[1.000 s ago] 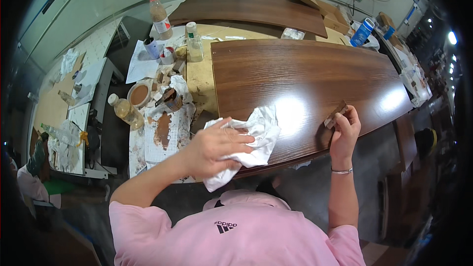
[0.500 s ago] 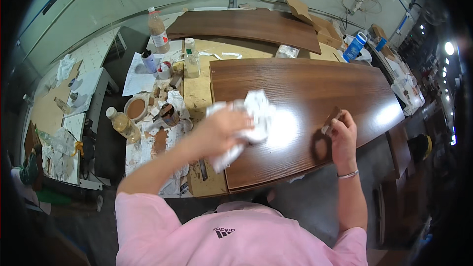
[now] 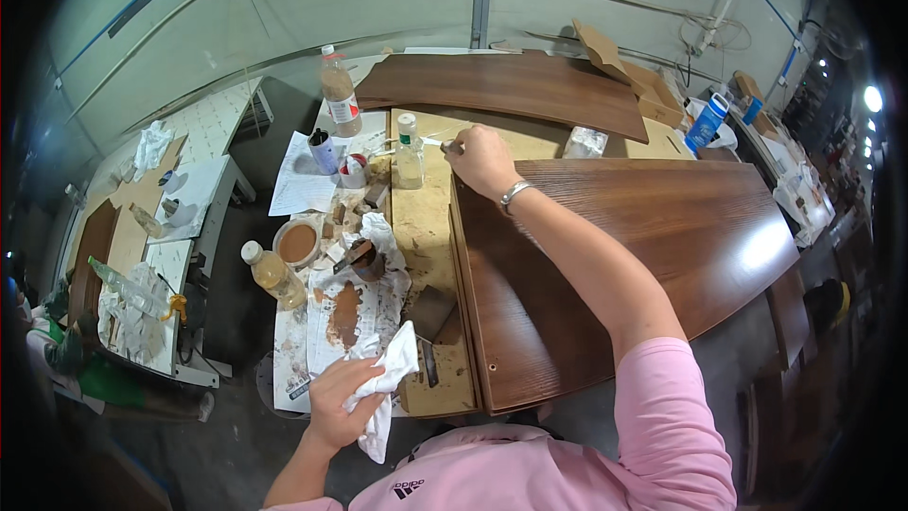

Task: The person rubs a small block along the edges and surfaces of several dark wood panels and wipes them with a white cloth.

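Observation:
My left hand (image 3: 342, 401) is closed around a crumpled white cloth (image 3: 397, 360), low at the near edge of the bench. With its arm stretched across the brown wood-grain panel (image 3: 624, 255), my right hand (image 3: 484, 163) pinches a small brown block (image 3: 454, 147). That hand is over the panel's far left corner, just right of a clear bottle with a pale cap (image 3: 409, 153). Its fingers partly cover the block. A dark flat piece (image 3: 432, 312) lies on the bench beside the panel's left edge, near a thin dark tool (image 3: 430, 364).
On the left stand a tub of brown paste (image 3: 297, 242), a dark can (image 3: 367, 262) and a bottle of yellowish liquid (image 3: 272, 276). Stained white cloth (image 3: 355, 308) lies among them. Behind are another brown panel (image 3: 511, 85), a tall bottle (image 3: 340, 95) and a blue bottle (image 3: 707, 123).
My left hand has drawn the cloth off the panel, toward me and left. My right hand has carried the small block from the panel's right side to its far left corner.

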Tool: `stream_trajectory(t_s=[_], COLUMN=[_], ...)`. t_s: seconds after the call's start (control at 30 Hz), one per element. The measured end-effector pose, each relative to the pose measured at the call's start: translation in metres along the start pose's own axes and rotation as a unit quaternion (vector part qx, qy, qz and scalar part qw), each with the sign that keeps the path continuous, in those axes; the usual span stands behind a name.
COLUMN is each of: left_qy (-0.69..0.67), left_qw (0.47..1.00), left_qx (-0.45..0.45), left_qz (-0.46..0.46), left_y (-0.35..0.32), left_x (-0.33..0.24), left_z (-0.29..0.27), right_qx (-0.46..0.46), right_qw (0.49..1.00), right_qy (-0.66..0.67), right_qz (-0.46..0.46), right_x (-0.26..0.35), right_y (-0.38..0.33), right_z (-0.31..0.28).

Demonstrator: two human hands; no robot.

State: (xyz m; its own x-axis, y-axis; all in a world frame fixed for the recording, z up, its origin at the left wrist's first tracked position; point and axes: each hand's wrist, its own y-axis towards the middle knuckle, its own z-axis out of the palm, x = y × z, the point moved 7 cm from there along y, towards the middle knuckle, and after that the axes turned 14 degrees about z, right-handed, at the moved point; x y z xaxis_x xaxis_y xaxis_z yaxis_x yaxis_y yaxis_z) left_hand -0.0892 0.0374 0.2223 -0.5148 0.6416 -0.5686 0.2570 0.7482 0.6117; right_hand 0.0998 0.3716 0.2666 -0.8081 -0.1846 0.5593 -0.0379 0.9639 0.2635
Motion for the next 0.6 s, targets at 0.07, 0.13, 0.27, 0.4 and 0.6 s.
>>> stream_trajectory(t_s=[0.07, 0.13, 0.27, 0.4, 0.6], left_qy=[-0.003, 0.004, -0.01, -0.016, -0.035], left_qw=[0.999, 0.998, 0.995, 0.997, 0.993], left_qx=[-0.011, -0.03, -0.053, -0.054, -0.087], left_qz=[-0.038, -0.063, -0.085, -0.06, -0.07], left_y=[-0.015, -0.024, -0.025, -0.015, 0.002], left_x=[0.008, 0.017, 0.025, 0.027, 0.029], left_z=[-0.004, -0.008, -0.008, -0.005, -0.003], right_qx=[0.016, -0.005, -0.044, -0.096, 0.001], right_qw=[1.0, 0.999, 0.995, 0.97, 0.994], right_qy=[-0.026, -0.036, -0.087, -0.2, -0.091], right_qz=[0.005, -0.026, 0.025, 0.099, 0.066], right_x=[0.001, 0.002, -0.046, -0.122, -0.044], right_y=[-0.002, -0.006, -0.007, 0.006, -0.011], right_z=[0.017, 0.014, -0.022, -0.08, -0.042])
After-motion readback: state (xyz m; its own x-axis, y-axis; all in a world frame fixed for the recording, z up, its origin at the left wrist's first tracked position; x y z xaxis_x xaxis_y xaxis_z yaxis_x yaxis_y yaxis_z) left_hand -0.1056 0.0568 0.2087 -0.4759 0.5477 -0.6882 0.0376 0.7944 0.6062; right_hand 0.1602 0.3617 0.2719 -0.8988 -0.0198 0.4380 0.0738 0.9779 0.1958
